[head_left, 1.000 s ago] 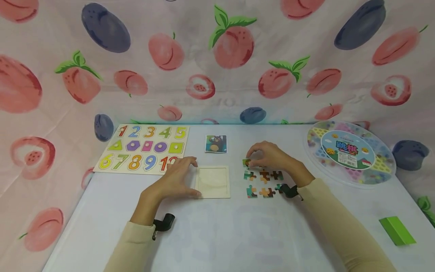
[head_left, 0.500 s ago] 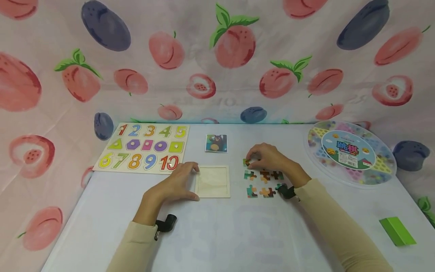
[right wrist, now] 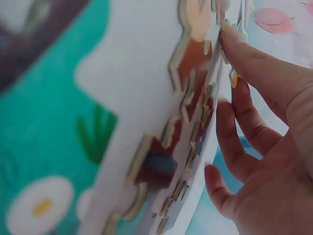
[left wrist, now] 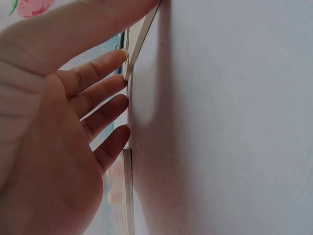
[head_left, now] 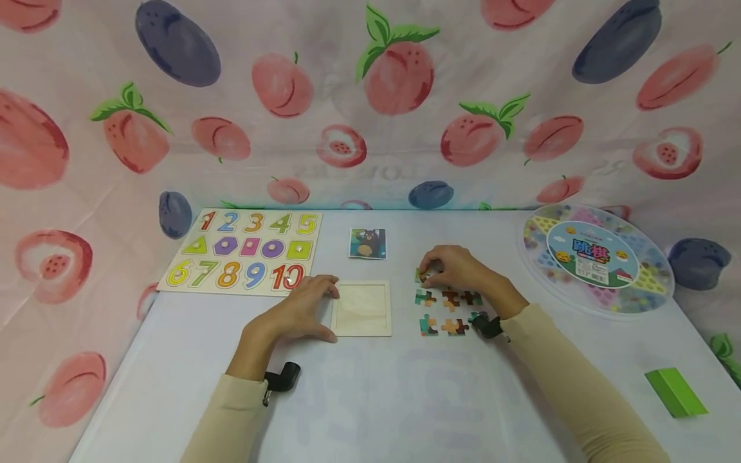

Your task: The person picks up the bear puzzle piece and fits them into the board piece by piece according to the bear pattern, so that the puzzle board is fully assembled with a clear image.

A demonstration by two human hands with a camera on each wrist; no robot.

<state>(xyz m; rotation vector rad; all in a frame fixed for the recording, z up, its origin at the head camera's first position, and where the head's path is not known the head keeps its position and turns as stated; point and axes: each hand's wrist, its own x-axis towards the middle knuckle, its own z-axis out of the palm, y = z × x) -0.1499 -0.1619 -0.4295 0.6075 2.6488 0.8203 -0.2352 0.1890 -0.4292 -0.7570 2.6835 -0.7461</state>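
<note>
In the head view my left hand [head_left: 295,314] lies at the left side of a square wooden puzzle frame [head_left: 361,308], thumb and fingers spread apart. Its fingers are relaxed at the frame's edge in the left wrist view; whether they press on it I cannot tell. My right hand [head_left: 457,270] is over the top row of loose jigsaw pieces [head_left: 451,299]. Between its thumb and index finger it pinches one jigsaw piece [right wrist: 234,77], seen edge-on in the right wrist view. That hand hides part of the top row.
A bear picture card [head_left: 367,244] lies behind the frame. To the left is a wooden number board [head_left: 240,252], close to my left fingers. A round Chinese checkers box [head_left: 596,260] stands at the back right, and a green block [head_left: 676,392] at the front right.
The left fingers and thumb have drawn back slightly from over the frame's edge. The right fingertips have shifted a little to the right with the piece at the top row's left end.
</note>
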